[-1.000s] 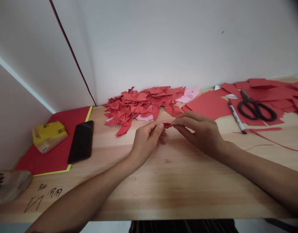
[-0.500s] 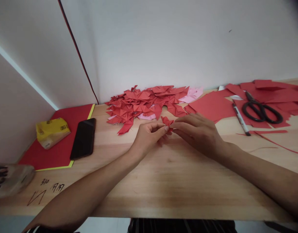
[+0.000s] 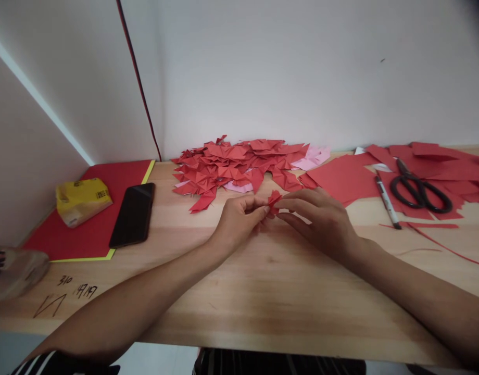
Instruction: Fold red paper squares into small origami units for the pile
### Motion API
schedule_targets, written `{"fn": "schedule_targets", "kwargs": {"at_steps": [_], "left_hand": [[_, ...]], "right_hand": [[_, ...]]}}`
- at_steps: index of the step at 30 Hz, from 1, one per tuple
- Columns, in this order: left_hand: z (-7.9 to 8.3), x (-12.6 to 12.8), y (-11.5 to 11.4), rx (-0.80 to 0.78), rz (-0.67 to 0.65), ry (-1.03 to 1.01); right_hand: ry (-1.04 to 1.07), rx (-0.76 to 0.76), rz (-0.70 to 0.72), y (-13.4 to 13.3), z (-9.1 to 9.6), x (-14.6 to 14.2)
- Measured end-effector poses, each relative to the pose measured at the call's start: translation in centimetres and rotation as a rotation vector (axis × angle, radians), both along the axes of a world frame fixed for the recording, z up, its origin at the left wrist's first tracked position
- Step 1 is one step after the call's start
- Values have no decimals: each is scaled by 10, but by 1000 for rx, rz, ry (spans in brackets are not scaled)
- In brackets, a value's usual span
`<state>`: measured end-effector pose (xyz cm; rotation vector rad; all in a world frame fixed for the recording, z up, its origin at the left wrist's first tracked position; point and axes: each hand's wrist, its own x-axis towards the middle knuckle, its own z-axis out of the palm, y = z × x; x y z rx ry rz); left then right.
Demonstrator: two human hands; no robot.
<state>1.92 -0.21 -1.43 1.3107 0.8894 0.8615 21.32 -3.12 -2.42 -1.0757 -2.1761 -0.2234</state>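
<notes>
Between my two hands, just above the wooden table [image 3: 263,291], is a small folded red paper piece [image 3: 274,200]. My left hand [image 3: 245,216] pinches its left side between thumb and fingers. My right hand [image 3: 321,216] meets its right side with thumb and fingertips, closed around that edge. Part of the paper is hidden by the fingers. Right behind my hands lies a heap of folded red paper pieces [image 3: 227,153], with some pink ones [image 3: 313,157] among them.
Black-handled scissors [image 3: 419,192] and a marker [image 3: 388,203] lie at right, by red paper sheets [image 3: 344,177] and thin strips. On the left, a phone [image 3: 133,214] and a yellow packet [image 3: 83,200] rest on a red sheet [image 3: 122,172]. A plastic bag [image 3: 16,273] sits at far left.
The folded paper has turned between my fingers and stands more upright. My right fingers have shifted a little along its edge. The view has tilted slightly.
</notes>
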Motion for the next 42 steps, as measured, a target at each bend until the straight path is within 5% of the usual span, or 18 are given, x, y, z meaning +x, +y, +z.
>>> {"fn": "schedule_targets", "kwargs": {"at_steps": [11,21,32,42], "left_hand": [[1,-2,4,-158,5,-23],[-3,-1,5,-112,3,-28],[-5,-5,17,-266,-135,-115],[1,-1,8,-203,-48,-90]], "right_hand": [[27,-25,-28,0,2,-3],[36,-26,0,-2,3,-6],[151,-133,37,-3,4,-7],[353,-384,-56,-2,6,-11]]}}
